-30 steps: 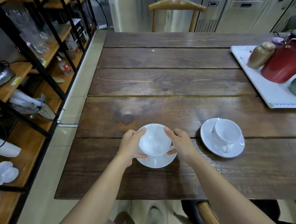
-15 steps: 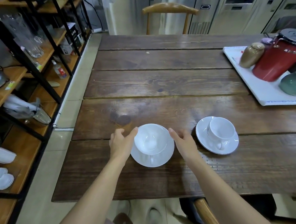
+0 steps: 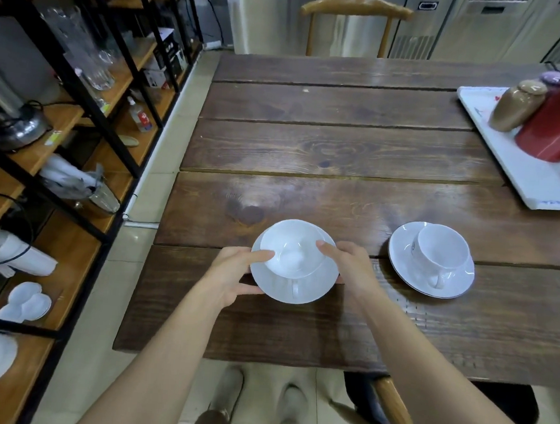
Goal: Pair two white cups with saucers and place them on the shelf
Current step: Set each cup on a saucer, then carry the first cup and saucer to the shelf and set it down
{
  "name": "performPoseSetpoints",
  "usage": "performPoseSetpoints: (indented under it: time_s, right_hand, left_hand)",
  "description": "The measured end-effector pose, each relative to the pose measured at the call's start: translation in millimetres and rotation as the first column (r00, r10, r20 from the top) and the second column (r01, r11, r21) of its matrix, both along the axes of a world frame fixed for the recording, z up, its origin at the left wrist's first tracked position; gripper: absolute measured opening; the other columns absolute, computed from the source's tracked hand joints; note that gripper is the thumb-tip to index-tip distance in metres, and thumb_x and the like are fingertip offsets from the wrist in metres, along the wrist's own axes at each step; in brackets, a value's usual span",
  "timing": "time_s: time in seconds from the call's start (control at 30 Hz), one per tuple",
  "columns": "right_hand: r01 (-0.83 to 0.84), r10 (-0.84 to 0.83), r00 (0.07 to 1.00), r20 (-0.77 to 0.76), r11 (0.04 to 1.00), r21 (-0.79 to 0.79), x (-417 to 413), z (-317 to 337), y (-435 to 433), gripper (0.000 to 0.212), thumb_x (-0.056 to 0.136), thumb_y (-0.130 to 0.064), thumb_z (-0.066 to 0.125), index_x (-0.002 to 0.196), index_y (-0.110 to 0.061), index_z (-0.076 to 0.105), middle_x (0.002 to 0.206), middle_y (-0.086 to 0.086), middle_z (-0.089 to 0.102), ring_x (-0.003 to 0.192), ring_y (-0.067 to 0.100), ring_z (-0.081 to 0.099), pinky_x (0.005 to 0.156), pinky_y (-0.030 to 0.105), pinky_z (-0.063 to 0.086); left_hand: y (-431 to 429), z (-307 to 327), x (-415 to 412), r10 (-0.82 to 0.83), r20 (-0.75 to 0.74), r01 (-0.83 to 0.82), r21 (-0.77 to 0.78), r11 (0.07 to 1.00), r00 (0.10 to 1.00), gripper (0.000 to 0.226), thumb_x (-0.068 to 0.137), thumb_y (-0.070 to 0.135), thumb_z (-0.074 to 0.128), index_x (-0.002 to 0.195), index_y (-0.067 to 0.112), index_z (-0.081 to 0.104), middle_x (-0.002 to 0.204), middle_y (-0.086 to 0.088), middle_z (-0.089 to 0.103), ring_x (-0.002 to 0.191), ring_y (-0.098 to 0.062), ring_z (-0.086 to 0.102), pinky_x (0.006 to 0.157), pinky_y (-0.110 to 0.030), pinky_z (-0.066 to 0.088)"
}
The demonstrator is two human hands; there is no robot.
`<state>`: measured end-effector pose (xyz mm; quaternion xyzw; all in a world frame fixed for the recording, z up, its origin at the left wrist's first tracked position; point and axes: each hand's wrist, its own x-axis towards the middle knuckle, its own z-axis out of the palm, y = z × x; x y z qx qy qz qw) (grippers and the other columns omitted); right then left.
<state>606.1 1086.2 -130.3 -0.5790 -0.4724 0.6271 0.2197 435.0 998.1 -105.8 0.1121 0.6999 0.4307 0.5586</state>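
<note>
A dark plank table [image 3: 341, 150] stands on pale floor tiles [image 3: 149, 184]. A wooden chair [image 3: 356, 10] and steel cabinets [image 3: 464, 23] lie beyond, with black-framed racking [image 3: 91, 108] left.

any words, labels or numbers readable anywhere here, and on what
None can be read.
Red label on the small bottle on the shelf: too blurred.
Dark mark on the right cup: too small.
Blue print along the white tray edge: too small.
Boxes on the shelf: blurred.
</note>
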Motion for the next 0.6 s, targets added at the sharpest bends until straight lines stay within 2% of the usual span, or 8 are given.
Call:
performPoseSetpoints:
  time_s: [0.1, 0.27, 0.4, 0.5, 0.6]
  right_hand:
    - [0.016, -0.024, 0.988, -0.155, 0.998, -0.053, -8.7, 17.0, -6.7, 0.039, 0.082, -0.029, 0.069, 0.109, -0.003, 0.061, 0.103, 0.011, 0.067, 0.092, 0.029, 0.063, 0.067, 0.032, 0.048]
    - [-0.045, 0.018, 0.96, -0.281, 0.995, -0.091, -23.8, 36.7, -24.1, 0.068, 0.066, -0.04, 0.075, 0.12, -0.006, 0.05, 0.121, 0.013, 0.062, 0.109, 0.032, 0.062, 0.075, 0.039, 0.051]
    - [-0.057, 0.035, 0.956, -0.29, 0.996, -0.067, -44.4, 53.1, -48.9, 0.047, 0.082, -0.03, 0.068, 0.117, -0.008, 0.045, 0.119, 0.012, 0.057, 0.107, 0.03, 0.06, 0.074, 0.039, 0.051]
    - [-0.088, 0.067, 0.953, -0.295, 0.995, -0.057, -69.5, 59.6, -76.9, 0.051, 0.084, -0.029, 0.066, 0.124, -0.008, 0.043, 0.123, 0.013, 0.055, 0.11, 0.032, 0.058, 0.074, 0.04, 0.051]
    - [-0.159, 0.14, 0.939, -0.314, 0.987, -0.035, -100.1, 69.7, -113.7, 0.052, 0.084, -0.03, 0.066, 0.126, -0.009, 0.044, 0.122, 0.011, 0.057, 0.106, 0.03, 0.06, 0.076, 0.04, 0.053]
  left_hand:
    - [-11.3, 9.3, -10.5, 0.016, 0.031, -0.017, 0.044, 0.999, 0.999, 0.022, 0.077, 0.018, 0.075, 0.096, 0.013, 0.065, 0.111, -0.006, 0.063, 0.105, -0.025, 0.057, 0.078, -0.049, 0.056]
    - [-35.7, 17.5, -25.7, 0.008, 0.093, -0.019, 0.12, 0.993, 0.996, 0.044, 0.077, 0.022, 0.073, 0.117, 0.015, 0.057, 0.123, -0.008, 0.058, 0.109, -0.028, 0.057, 0.077, -0.046, 0.056]
    - [-67.5, 27.9, -39.6, 0.005, 0.152, -0.032, 0.174, 0.984, 0.988, 0.043, 0.077, 0.023, 0.071, 0.115, 0.016, 0.052, 0.121, -0.011, 0.058, 0.103, -0.032, 0.061, 0.074, -0.044, 0.054]
    - [-100.4, 36.2, -59.4, 0.03, 0.126, -0.056, 0.203, 0.978, 0.992, 0.051, 0.07, 0.028, 0.071, 0.115, 0.016, 0.051, 0.118, -0.01, 0.061, 0.095, -0.029, 0.064, 0.07, -0.041, 0.054]
    - [-145.8, 42.9, -83.1, 0.097, 0.114, -0.12, 0.221, 0.968, 0.989, 0.054, 0.076, 0.032, 0.069, 0.122, 0.016, 0.047, 0.12, -0.008, 0.062, 0.097, -0.029, 0.064, 0.07, -0.039, 0.055]
